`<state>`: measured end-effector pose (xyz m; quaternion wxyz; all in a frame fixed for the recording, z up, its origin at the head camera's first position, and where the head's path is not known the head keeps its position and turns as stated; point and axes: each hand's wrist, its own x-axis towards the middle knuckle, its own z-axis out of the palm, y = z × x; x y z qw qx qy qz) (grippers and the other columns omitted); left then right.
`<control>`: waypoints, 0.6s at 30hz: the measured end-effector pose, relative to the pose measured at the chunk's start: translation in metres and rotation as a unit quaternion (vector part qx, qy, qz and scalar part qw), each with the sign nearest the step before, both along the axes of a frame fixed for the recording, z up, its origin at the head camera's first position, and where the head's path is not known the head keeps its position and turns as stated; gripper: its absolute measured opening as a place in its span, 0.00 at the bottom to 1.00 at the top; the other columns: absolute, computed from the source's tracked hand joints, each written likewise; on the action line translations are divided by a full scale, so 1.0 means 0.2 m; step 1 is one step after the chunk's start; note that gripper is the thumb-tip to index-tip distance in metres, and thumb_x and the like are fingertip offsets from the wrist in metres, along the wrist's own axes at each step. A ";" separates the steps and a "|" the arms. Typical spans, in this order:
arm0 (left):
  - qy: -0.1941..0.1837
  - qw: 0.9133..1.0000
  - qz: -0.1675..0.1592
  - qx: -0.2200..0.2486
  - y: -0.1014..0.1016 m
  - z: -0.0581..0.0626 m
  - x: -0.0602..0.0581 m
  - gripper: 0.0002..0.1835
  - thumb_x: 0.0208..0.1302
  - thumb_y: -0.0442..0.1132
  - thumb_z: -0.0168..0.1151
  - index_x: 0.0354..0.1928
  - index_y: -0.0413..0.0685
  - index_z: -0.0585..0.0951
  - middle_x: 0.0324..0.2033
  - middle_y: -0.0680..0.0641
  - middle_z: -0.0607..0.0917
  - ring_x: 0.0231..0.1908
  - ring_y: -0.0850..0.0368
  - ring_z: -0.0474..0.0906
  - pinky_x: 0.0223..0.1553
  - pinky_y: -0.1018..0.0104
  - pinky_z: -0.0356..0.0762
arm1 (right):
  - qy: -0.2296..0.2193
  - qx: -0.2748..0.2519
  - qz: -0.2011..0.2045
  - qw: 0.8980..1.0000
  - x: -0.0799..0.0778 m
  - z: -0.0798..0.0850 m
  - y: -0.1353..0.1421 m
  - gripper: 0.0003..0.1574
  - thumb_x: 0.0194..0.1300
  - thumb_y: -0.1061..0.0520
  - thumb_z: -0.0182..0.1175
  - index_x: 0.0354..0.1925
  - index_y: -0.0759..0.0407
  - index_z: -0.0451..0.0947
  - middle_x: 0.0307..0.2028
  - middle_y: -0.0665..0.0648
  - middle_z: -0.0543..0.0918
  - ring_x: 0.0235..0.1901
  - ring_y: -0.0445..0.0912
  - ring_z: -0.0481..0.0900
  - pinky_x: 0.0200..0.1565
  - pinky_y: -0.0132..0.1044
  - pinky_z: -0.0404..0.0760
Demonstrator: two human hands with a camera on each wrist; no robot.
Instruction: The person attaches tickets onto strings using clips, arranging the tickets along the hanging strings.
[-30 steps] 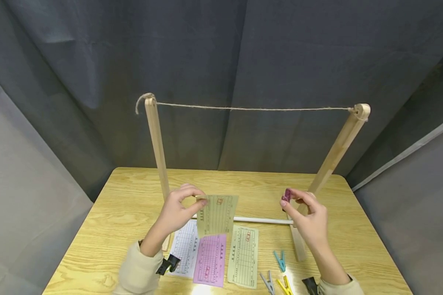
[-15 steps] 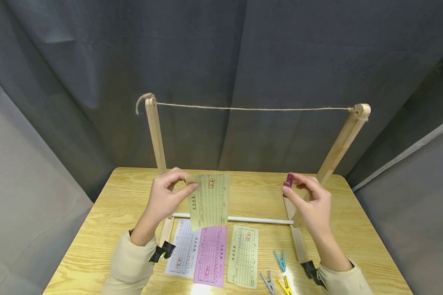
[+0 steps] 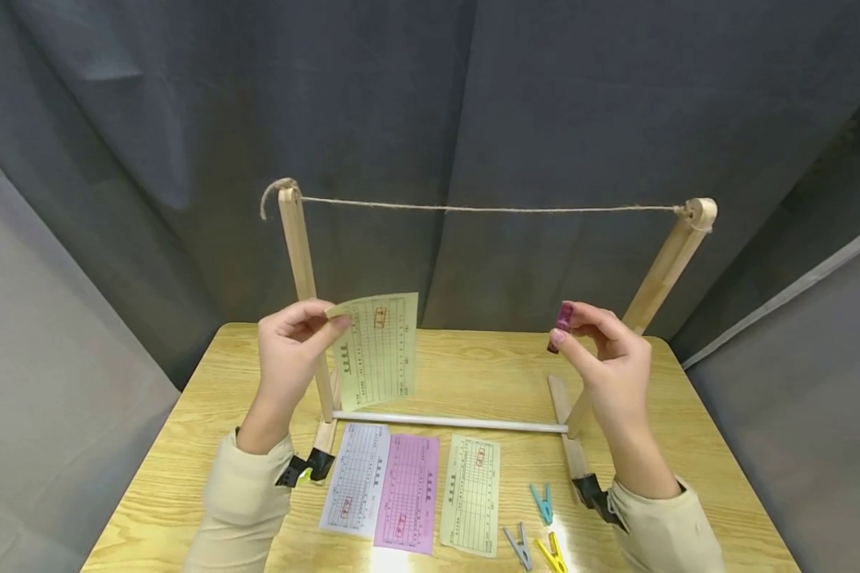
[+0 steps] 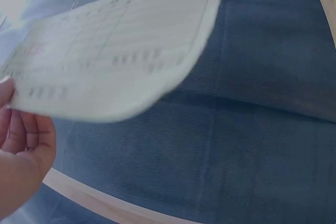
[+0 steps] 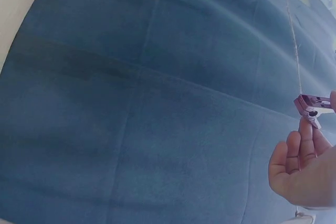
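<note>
My left hand (image 3: 295, 346) pinches the upper left corner of a yellow-green printed form (image 3: 378, 350) between thumb and fingers. The paper hangs in front of the left post, below the string (image 3: 487, 209), and in the left wrist view the form (image 4: 110, 56) bends as it juts from the fingers. Over on the right, my right hand (image 3: 611, 358) pinches a purple clothespin (image 3: 563, 322) by thumb and fingertips, also lower than the string. The right wrist view shows that clothespin (image 5: 313, 106) held at its handle end.
The string joins two wooden posts (image 3: 297, 239), with a white rod (image 3: 451, 421) low between them. White (image 3: 358, 481), pink (image 3: 408, 497) and green (image 3: 471, 497) forms lie on the table. Blue (image 3: 542, 503), grey (image 3: 519, 547) and yellow (image 3: 553, 553) clothespins lie near the front edge.
Both hands have risen toward the string. The left hand, carrying the green form, has also moved left; the right, with the purple clothespin, has shifted slightly right.
</note>
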<state>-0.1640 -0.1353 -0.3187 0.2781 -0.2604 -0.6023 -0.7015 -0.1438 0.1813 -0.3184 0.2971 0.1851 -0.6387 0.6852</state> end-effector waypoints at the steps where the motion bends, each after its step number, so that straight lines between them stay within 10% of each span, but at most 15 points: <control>1: -0.005 1.000 0.004 0.014 0.00 0.00 -0.01 0.10 0.49 0.24 0.65 0.28 0.48 0.84 0.23 0.55 0.82 0.21 0.66 0.71 0.23 0.78 0.70 | -0.004 0.002 0.001 1.000 0.00 0.01 -0.01 0.16 0.49 0.78 0.60 0.41 0.76 0.77 0.32 0.52 0.81 0.33 0.43 0.76 0.39 0.26 0.74; 18: -0.027 0.984 0.128 0.121 -0.02 0.09 -0.10 0.08 0.53 0.23 0.61 0.37 0.34 0.81 0.24 0.48 0.82 0.25 0.60 0.75 0.27 0.74 0.73 | 0.009 0.007 0.061 0.998 -0.05 0.16 -0.15 0.14 0.51 0.74 0.61 0.40 0.74 0.78 0.29 0.53 0.81 0.27 0.43 0.77 0.38 0.30 0.76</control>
